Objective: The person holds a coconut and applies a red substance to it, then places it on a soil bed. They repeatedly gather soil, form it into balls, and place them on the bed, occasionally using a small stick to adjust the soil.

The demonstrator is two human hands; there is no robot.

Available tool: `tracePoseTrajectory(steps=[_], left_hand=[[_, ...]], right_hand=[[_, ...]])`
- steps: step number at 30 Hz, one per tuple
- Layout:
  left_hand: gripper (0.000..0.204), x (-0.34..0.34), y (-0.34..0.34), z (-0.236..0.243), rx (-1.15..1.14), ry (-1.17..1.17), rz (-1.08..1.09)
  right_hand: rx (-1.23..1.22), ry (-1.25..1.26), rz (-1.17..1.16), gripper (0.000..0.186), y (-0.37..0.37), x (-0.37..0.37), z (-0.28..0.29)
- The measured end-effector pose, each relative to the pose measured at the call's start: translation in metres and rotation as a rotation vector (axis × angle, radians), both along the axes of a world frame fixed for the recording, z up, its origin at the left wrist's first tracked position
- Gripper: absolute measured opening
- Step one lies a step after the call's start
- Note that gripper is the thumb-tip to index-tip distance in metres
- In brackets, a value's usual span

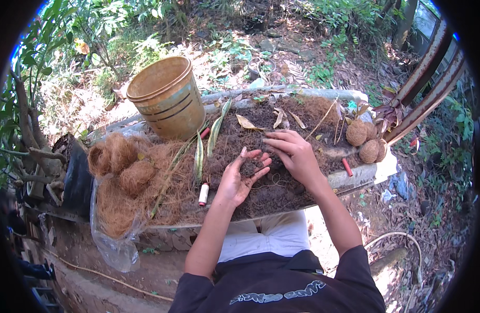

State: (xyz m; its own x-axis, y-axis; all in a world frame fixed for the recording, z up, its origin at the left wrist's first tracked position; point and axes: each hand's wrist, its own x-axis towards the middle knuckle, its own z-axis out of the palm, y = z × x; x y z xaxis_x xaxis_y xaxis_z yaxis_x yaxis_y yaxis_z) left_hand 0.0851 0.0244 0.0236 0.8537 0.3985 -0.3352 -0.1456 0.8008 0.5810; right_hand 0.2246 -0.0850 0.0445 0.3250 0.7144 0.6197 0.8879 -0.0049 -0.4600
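Note:
My left hand [240, 178] is palm up and cupped under a dark clump of soil [250, 167], its fingers curled around it. Just to the right, my right hand [296, 155] hovers over the soil with fingers bent and pressed together; whatever they pinch, if anything, is hidden. Loose dark soil [271, 198] mixed with fibres spreads beneath both hands. Left of my left hand lie long green leaves with pale edges [199, 156] and a white thread spool [204, 194] with red ends. Dry brown leaves [247, 123] rest beyond the hands.
A worn yellowish bucket [173, 112] stands at the back left. Brown coconut fibre [164, 182] and fibre bundles [137, 177] cover the table's left side. Several round fibre balls [356, 133] sit at the right end, near a red spool [347, 167]. Clear plastic [114, 250] hangs off the front edge.

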Motion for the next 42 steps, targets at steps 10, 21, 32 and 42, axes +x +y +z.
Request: tracePoseTrajectory(steps=[10,21,32,42], left_hand=[[0.031,-0.003,0.001,-0.015,-0.049,0.014,0.005],[0.032,0.0,-0.003,-0.01,-0.086,0.035,-0.033],[0.041,0.008,-0.017,-0.018,0.172,-0.071,0.147],[0.049,0.011,-0.019,-0.022,0.046,-0.052,0.181]], right_hand=[[-0.041,-0.043,0.147,0.033,-0.005,-0.021,-0.003],[-0.005,-0.259,0.183,0.029,-0.008,-0.014,-0.011],[-0.109,0.901,0.177,0.051,0.009,-0.046,-0.026],[-0.121,1.075,0.273,0.03,0.009,-0.044,-0.023]])
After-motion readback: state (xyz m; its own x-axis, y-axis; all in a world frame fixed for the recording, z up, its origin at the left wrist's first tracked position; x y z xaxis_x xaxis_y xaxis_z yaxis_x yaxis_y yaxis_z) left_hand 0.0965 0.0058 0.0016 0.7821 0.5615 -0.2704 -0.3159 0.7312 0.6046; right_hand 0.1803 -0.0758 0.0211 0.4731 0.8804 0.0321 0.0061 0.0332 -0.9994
